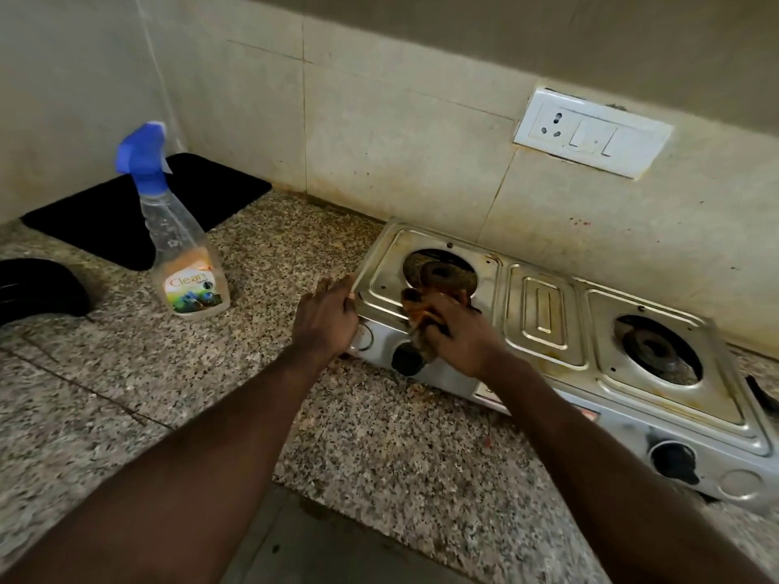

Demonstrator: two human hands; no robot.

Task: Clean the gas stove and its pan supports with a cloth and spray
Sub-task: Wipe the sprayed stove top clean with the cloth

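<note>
While the right hand (459,337) bunched a crumpled orange-brown cloth (415,316) in curled fingers and pressed it to the top plate, the left hand (326,318) hooked its fingers over the near-left corner of the two-burner stainless-steel gas stove (543,318), bracing it.

Step in hand, by judgement: wiping the steel just in front of the round left burner (440,274). The next move probably called for firm rubbing round that opening, with the brace kept so the light body did not slide.

- Stove top: thin pressed steel, ribbed, glossy, filmed with brown grease.
- Round right burner (657,351): dark, rusty, its surround stained. Neither burner carried a pan support.
- Black round left knob (406,359) sat below the cloth; black round right knob (674,461) was well apart.
- Speckled grey granite counter (379,436): hard, polished.
- Clear plastic spray bottle with a blue trigger head (181,255): upright, well left of the stove, nearly empty.
- Flat black mat (126,221): behind the bottle.
- Dark curved object (38,288): at the left edge; whether it was pan supports could not be told.
</note>
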